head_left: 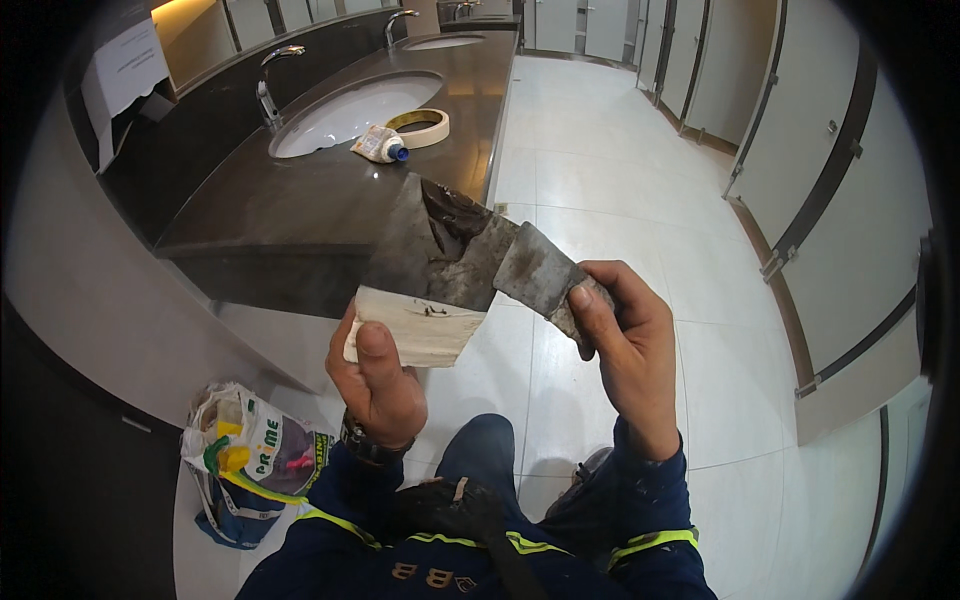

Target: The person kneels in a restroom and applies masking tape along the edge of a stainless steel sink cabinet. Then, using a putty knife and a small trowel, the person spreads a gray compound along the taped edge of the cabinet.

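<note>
Printed lettering on bag (290,440) and jacket (450,562). Left hand (385,395): fingers clamped on wide scraper (400,250) by pale handle; dark-smeared blade points away from wearer. Right hand (640,345): thumb and fingers pinch small scraper (540,270), long axis slanting, blade forward-left. Both tools before jacket.

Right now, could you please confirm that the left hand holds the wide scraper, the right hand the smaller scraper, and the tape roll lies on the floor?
Not quite: the tape roll lies on the countertop, not the floor, as the head view shows; the left hand holds the wide scraper and the right hand the smaller scraper.
</note>
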The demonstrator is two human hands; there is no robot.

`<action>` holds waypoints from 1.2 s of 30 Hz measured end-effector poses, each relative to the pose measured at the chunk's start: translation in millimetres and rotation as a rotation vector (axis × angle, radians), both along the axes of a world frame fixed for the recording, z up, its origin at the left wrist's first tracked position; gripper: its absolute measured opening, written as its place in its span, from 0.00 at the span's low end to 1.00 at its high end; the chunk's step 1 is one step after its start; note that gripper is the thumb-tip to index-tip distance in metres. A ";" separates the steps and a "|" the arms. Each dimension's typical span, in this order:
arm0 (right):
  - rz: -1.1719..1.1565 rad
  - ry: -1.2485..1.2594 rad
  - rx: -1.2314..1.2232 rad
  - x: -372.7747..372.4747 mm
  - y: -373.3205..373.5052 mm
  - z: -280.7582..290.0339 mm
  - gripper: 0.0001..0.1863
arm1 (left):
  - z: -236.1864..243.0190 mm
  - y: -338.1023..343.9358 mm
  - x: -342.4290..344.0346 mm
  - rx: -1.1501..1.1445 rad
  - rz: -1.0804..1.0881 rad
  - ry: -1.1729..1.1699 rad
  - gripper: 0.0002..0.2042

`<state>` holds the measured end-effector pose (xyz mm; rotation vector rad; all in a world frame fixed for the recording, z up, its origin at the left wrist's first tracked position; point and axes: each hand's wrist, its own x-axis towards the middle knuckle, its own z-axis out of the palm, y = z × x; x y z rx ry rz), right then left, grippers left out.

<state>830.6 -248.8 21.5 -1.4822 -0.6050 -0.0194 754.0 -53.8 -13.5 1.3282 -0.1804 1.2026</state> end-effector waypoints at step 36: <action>0.201 -0.370 -0.240 3.1 -53.6 -47.7 0.27 | -45.4 -23.3 -4.9 -0.740 -1.030 0.521 0.26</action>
